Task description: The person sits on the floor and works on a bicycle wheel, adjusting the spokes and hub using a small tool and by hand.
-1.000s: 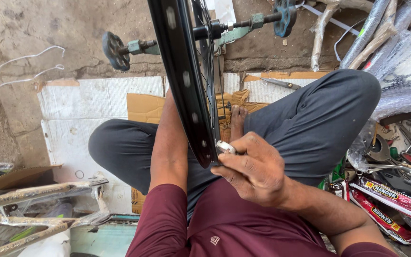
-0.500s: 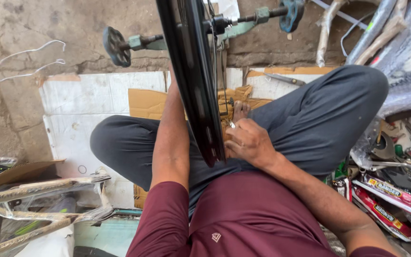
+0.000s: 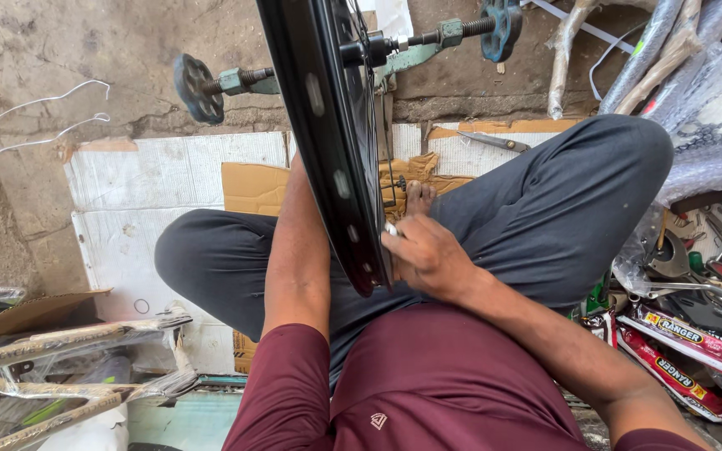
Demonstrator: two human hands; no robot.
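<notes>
Pinched between the fingers of the right hand [image 3: 429, 257] is a small silvery tool [image 3: 391, 228], which is pressed against the inner edge of a black wheel rim [image 3: 334, 142]; the fingers are closed tight around it, just at the lowest part of the rim. Whether the left hand is closed or spread cannot be told, since it is hidden behind the rim and only the left forearm [image 3: 296, 250] is seen, reaching up along the rim's far side. Nearest the camera a maroon shirt [image 3: 428, 384] is seen, and beyond it dark grey trousers [image 3: 545, 200] on crossed legs, with a bare foot [image 3: 419, 197] tucked just beside the rim. The rim is stood upright, edge-on to the view, between the knees, and is carried at its hub by a green stand [image 3: 415, 52] with threaded rods and round knobs at both ends. Flattened cardboard [image 3: 160, 184] is laid under the legs on a rough concrete floor [image 3: 85, 50]. Wrapped bicycle parts [image 3: 60, 342] are piled at the near left, red packets [image 3: 678, 351] and loose metal tools [image 3: 687, 259] at the right, and long wrapped tubes [image 3: 653, 50] at the far right.
</notes>
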